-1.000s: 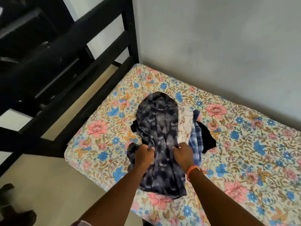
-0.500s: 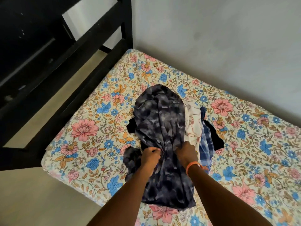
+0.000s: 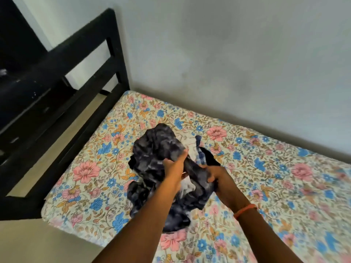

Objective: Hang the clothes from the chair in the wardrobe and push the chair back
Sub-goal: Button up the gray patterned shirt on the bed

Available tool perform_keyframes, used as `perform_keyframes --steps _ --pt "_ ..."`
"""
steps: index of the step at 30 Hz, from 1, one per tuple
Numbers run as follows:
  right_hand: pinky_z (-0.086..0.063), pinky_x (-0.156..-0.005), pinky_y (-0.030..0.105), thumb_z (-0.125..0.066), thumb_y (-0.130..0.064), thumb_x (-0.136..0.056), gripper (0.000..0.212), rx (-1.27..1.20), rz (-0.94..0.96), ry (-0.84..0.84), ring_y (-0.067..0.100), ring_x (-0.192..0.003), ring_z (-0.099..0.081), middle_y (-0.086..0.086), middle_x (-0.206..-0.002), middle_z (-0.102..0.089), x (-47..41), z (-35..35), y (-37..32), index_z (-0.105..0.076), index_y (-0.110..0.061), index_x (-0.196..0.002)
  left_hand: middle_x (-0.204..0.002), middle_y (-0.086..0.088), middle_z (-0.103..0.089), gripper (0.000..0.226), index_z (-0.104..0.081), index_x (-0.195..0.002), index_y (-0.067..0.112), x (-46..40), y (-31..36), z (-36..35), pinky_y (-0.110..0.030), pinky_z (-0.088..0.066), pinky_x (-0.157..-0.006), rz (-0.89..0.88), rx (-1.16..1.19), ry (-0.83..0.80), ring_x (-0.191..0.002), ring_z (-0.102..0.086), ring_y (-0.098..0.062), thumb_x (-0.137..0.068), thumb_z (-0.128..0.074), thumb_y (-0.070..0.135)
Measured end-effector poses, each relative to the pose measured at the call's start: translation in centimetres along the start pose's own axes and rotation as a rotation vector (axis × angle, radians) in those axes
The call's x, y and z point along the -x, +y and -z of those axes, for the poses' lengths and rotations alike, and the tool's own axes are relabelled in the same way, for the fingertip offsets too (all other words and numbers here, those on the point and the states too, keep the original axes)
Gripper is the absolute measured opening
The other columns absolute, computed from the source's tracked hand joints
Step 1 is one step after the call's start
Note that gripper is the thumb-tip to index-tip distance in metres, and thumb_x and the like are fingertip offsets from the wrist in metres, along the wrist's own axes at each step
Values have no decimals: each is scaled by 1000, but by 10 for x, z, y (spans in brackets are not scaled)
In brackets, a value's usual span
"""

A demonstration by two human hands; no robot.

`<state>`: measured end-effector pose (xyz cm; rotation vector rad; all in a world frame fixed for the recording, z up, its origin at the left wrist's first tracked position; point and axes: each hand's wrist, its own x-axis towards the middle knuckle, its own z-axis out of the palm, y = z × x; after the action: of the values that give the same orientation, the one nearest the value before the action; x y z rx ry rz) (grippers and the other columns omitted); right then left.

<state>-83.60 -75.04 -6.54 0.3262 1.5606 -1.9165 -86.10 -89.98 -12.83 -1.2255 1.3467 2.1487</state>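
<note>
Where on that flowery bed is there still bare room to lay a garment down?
Bare floral sheet lies to the right, between the clothes pile and the wall, and left toward the black bed frame. The middle is crowded: both hands, left and right, grip the dark garment.

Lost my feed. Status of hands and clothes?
Both hands, left hand and right hand, grip dark garment. Other clothes piled on bed. Nothing blocking.

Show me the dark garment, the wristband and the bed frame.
dark garment (image 3: 157, 147): head view, upper bunched part.
wristband (image 3: 245, 211): head view, middle of the orange band.
bed frame (image 3: 112, 46): head view, corner post.
</note>
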Motion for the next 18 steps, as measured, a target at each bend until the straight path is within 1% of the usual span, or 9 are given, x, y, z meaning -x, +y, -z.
perform_keyframes --steps 2,4,7,10,11,13,14,16,18 --pt "-41 -56 28 -62 -15 -40 28 -8 33 2 22 -59 -42 9 -68 -45 47 21 -14 -37 -11 -54 -140 -19 -51 93 -34 -147 8 22 0 -23 -52 -59 -83 60 20 27 -116 -59 -41 -76 -83 41" --pt "-34 -55 28 -67 -18 -48 40 -19 34 -3 21 -57 -30 9 -66 -31 87 48 -18 -28 -14 -56 -120 -20 -61 58 -47 -136 2 55 -9 -44 -48 -56 -79 53 -102 10 -98 -63 -40 -86 -72 21" --pt "-48 -71 37 -68 -34 -82 31 -18 -70 88 26 -75 -62 18 -82 -66 135 101 -10 -58 -9 -66 -86 -17 -54 9 -60 -93 4 140 -33 -83 -37 -39 -60 -66 -429 -115 -75 -51 -25 -90 -60 12" --pt "-55 -79 46 -53 -32 -101 22 34 -106 214 27 -90 -69 18 -118 -67 173 154 4 -62 -15 -110 -81 -12 -53 18 -52 -79 8 224 -58 -124 -28 -35 -56 -175 -641 -349 -75 -50 -22 -95 -56 15" --pt "-58 -77 46 -55 -25 -101 24 76 -81 227 28 -92 -70 17 -122 -64 188 170 6 -55 -23 -125 -88 -16 -54 17 -51 -82 8 249 -67 -139 -32 -40 -62 -194 -717 -438 -81 -54 -25 -93 -57 20" --pt "-59 -68 43 -61 -22 -98 53 161 -2 239 27 -93 -71 12 -127 -61 214 196 11 -36 -40 -141 -101 -28 -58 18 -57 -85 12 290 -83 -163 -49 -49 -82 -208 -834 -588 -93 -62 -37 -83 -64 28" --pt "-58 -64 42 -61 -23 -98 57 181 27 273 27 -91 -70 11 -128 -61 230 208 10 -32 -40 -144 -97 -30 -60 18 -60 -83 11 306 -90 -175 -50 -51 -85 -223 -875 -633 -90 -64 -40 -80 -67 27" --pt "-53 -61 36 -56 -12 -100 45 239 162 364 25 -82 -66 8 -116 -65 261 230 5 -45 -26 -141 -76 -22 -59 15 -61 -71 10 331 -97 -195 -43 -49 -76 -273 -948 -675 -72 -59 -32 -77 -68 23" --pt "-45 -59 33 -49 0 -97 27 388 322 471 25 -71 -59 10 -89 -68 285 251 -3 -67 -16 -109 -66 -13 -52 20 -56 -64 12 348 -96 -209 -38 -41 -68 -328 -1009 -669 -62 -51 -24 -73 -68 25"
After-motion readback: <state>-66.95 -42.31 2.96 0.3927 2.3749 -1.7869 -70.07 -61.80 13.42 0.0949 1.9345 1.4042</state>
